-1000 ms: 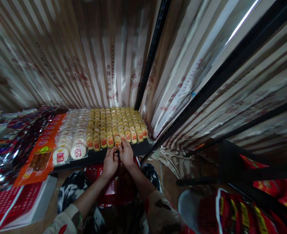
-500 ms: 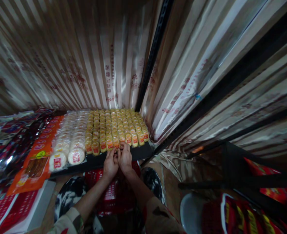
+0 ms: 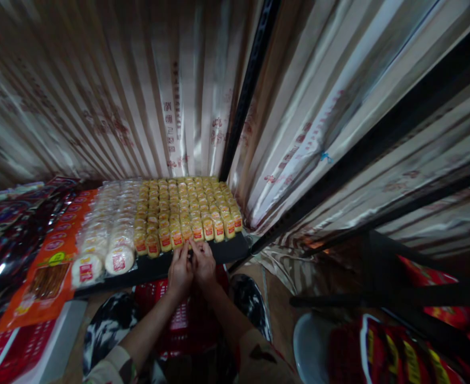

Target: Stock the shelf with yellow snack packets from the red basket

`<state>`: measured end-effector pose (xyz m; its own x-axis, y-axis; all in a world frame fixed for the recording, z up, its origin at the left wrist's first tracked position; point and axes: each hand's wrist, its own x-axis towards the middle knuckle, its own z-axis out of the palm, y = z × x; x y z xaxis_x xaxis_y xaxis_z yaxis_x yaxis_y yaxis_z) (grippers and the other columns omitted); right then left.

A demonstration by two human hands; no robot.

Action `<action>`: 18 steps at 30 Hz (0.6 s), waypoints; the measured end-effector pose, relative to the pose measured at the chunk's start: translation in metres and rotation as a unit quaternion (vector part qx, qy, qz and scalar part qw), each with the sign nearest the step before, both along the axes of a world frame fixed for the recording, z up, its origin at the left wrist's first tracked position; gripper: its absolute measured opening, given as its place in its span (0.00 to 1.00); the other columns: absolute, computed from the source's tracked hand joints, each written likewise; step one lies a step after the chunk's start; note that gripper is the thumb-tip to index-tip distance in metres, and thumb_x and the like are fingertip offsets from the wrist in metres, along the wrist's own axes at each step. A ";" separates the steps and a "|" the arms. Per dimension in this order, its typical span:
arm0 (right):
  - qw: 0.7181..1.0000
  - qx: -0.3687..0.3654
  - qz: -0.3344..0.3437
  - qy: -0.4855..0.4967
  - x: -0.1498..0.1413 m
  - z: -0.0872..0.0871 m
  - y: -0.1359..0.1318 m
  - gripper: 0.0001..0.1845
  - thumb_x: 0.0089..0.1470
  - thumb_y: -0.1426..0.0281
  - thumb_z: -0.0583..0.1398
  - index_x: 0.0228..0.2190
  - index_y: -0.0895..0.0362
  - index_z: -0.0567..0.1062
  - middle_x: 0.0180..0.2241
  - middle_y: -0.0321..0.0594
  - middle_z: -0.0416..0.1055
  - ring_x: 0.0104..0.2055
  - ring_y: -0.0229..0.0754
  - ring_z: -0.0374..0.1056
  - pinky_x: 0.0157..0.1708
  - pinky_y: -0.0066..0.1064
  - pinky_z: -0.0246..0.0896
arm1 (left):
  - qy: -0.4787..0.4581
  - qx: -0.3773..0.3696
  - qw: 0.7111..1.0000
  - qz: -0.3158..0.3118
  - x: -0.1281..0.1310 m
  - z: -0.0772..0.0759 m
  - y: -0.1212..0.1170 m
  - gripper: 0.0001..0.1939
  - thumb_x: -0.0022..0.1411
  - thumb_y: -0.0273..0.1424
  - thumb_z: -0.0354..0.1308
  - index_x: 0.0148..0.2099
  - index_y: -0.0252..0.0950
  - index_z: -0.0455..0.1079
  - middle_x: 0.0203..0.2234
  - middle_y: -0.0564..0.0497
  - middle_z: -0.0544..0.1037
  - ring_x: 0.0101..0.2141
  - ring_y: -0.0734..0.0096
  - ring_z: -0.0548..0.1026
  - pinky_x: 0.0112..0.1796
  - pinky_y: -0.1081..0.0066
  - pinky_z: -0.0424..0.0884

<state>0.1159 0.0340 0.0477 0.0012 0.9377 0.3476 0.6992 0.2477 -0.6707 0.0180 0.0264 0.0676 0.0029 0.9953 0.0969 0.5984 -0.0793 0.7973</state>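
Rows of small wrapped yellow cakes (image 3: 197, 230) with red labels stand on a dark shelf board (image 3: 155, 264). My left hand (image 3: 180, 271) and my right hand (image 3: 203, 266) are side by side at the front edge of these rows. The fingers of both are bent, with fingertips close together at the lower edge of a front cake. Whatever is between the fingertips is hidden. Left of the yellow cakes are two rows of round white cakes (image 3: 119, 260) in clear wrappers with red labels.
Orange snack packs (image 3: 51, 277) and dark shiny packs (image 3: 19, 245) lie to the left. Below my hands is a red plastic basket (image 3: 179, 336) between my knees. A black metal post (image 3: 245, 101) rises behind the shelf corner, before draped printed sheeting (image 3: 195, 96). A pale bucket (image 3: 310, 346) stands lower right.
The shelf goods appear slightly further left as the view shifts. My right fingertips have drawn down and in toward the left ones, lower on the front cakes.
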 end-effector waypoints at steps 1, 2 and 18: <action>1.000 -0.005 0.003 -0.008 0.000 0.000 0.000 0.29 0.50 0.79 0.50 0.54 0.53 0.65 0.38 0.43 0.64 0.41 0.42 0.61 0.42 0.31 0.62 | 0.002 0.004 1.000 0.006 0.001 -0.002 -0.001 0.28 0.55 0.21 0.44 0.59 0.31 0.58 0.48 0.40 0.67 0.40 0.70 0.73 0.44 0.71 0.69; 1.000 -0.007 0.009 -0.015 0.001 0.000 -0.001 0.30 0.50 0.79 0.50 0.55 0.53 0.64 0.39 0.43 0.65 0.41 0.42 0.61 0.43 0.31 0.62 | 0.005 0.011 1.000 0.011 0.001 -0.004 -0.001 0.28 0.54 0.21 0.45 0.59 0.31 0.59 0.48 0.40 0.67 0.41 0.69 0.73 0.45 0.71 0.69; 0.993 -0.069 0.043 0.086 0.007 -0.028 -0.071 0.21 0.53 0.78 0.48 0.44 0.56 0.72 0.39 0.43 0.72 0.43 0.40 0.67 0.46 0.34 0.63 | 0.017 -0.027 0.996 -0.086 -0.024 -0.032 -0.068 0.16 0.56 0.21 0.43 0.39 0.36 0.71 0.38 0.47 0.73 0.41 0.69 0.70 0.45 0.68 0.66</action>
<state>0.1227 -0.0368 0.0199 -0.0333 0.9757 0.2165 0.5519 0.1985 -0.8100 -0.0060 -0.0418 0.0356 0.1763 0.9835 0.0406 0.6070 -0.1411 0.7821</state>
